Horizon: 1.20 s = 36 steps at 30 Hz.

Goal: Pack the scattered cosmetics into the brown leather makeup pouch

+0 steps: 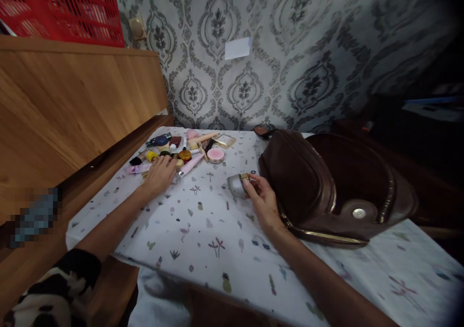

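Observation:
My right hand (264, 202) is closed on a perfume bottle, a short clear glass one (236, 185) with a gold cap, thumb and fingers at the cap. The bottle is tilted above the patterned cloth, just left of the brown leather bag (295, 172). At the left, my left hand (159, 176) lies over a heap of cosmetics with its fingers stretched out, their tips partly hidden among the items. Around it are a pink tube (191, 165), an amber jar (184, 156), a yellow item (151, 156) and a makeup brush (137, 159). A round pink compact (215, 156) lies at the heap's right.
The bag's zip stands open on the table's right side. A white cloth with printed plants and flamingos (206, 225) covers the table. A wooden cabinet (79, 95) bounds the left, with a red basket (72, 12) on top. A papered wall (217, 80) rises behind.

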Tool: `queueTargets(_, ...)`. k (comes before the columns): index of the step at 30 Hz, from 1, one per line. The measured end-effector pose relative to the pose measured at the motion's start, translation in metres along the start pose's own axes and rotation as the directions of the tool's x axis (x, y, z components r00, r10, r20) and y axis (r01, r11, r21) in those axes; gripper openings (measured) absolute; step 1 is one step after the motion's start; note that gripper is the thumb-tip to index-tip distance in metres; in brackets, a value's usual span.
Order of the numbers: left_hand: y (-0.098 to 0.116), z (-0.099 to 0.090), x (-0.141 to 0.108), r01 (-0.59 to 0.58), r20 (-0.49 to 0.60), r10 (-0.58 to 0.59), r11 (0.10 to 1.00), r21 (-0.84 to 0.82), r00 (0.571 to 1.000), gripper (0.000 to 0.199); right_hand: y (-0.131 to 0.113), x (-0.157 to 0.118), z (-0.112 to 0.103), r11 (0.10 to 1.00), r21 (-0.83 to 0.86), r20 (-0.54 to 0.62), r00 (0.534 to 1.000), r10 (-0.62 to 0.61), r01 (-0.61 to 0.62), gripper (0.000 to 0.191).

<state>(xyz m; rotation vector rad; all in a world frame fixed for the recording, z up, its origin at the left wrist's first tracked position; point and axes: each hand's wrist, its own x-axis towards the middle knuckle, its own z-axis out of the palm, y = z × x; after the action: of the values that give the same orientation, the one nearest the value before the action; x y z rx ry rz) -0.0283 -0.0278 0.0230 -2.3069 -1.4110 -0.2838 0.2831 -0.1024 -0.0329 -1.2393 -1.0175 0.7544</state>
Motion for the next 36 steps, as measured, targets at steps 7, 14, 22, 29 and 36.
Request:
queueTargets(7,0.026,0.013,0.045,-0.155,0.116,0.168,0.981,-0.113,0.979,0.053,0.000,0.000,-0.001,1.000,0.010,0.008,1.000,-0.002,0.002,0.073)
queueTargets(14,0.026,0.005,0.038,-0.151,0.063,0.157,0.985,-0.089,0.986,0.037,-0.005,-0.004,0.000,0.998,0.021,0.040,0.998,-0.055,0.054,0.066)
queueTargets(22,0.113,0.000,0.027,-0.147,0.044,0.359,0.488,-0.860,0.932,0.082,-0.007,-0.008,0.005,0.993,0.076,0.179,0.979,-0.102,0.089,0.067)
queueTargets(29,0.141,0.007,0.026,-0.042,0.059,0.193,0.479,-0.877,0.980,0.062,-0.007,-0.008,0.002,0.986,-0.038,0.212,0.965,-0.154,0.165,0.060)
queueTargets(36,0.140,0.006,0.019,-0.094,0.002,0.189,0.501,-0.860,0.982,0.062,-0.016,-0.018,0.002,0.939,-0.162,0.269,0.930,-0.252,0.302,0.052)
